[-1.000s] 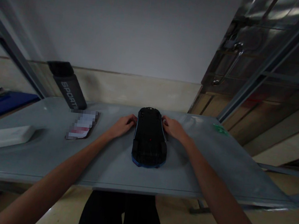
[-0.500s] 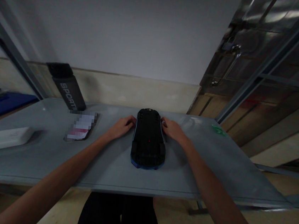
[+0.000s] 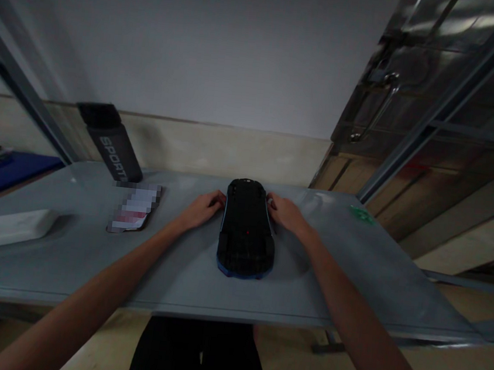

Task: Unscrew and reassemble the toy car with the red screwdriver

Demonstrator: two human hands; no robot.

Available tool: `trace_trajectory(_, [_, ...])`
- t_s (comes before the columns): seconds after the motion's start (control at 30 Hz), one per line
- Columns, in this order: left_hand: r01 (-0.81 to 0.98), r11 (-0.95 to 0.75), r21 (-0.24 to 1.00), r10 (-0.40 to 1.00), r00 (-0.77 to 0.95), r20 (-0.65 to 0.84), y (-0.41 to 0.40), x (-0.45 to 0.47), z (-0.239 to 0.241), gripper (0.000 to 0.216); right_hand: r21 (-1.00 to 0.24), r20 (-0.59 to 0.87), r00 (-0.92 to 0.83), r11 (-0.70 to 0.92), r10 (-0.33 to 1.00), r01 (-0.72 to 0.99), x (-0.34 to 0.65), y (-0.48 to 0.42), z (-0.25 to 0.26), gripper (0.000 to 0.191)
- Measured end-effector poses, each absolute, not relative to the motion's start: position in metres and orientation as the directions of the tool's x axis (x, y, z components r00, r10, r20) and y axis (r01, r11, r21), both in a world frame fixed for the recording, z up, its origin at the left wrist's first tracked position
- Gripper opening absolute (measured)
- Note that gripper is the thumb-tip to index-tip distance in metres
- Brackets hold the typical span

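Observation:
A toy car (image 3: 246, 229) lies upside down on the grey table, its black underside facing up. Blue bodywork shows along its edges, and a small red dot glows or shows on the underside. At the car's left side my left hand (image 3: 204, 207) has its curled fingers against the edge, partly hidden by the car. On the opposite side my right hand (image 3: 285, 212) grips the edge the same way, with its fingertips tucked beside the body.
Behind my left hand are a phone (image 3: 136, 208) and a dark SPORT bottle (image 3: 116, 146). A long white object (image 3: 8, 229) and a blue folder (image 3: 14, 175) are at the far left. A crumpled green piece (image 3: 362, 215) lies right, near a metal frame post (image 3: 405, 148). A wall closes the back.

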State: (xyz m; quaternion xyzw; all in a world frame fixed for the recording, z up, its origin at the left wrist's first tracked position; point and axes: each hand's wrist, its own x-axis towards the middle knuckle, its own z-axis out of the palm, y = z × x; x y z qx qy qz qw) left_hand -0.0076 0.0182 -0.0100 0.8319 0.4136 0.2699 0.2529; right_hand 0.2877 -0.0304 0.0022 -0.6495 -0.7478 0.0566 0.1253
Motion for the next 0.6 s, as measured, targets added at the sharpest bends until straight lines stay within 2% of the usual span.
trace_trajectory(0.6, [0.539, -0.524, 0.659, 0.822, 0.522, 0.227, 0.0157, -0.0072, -0.0076, 0.022, -0.243, 0.114, -0.132, 0.157, 0.985, 0.957, 0.2884, -0.0302, 0.002, 0.025])
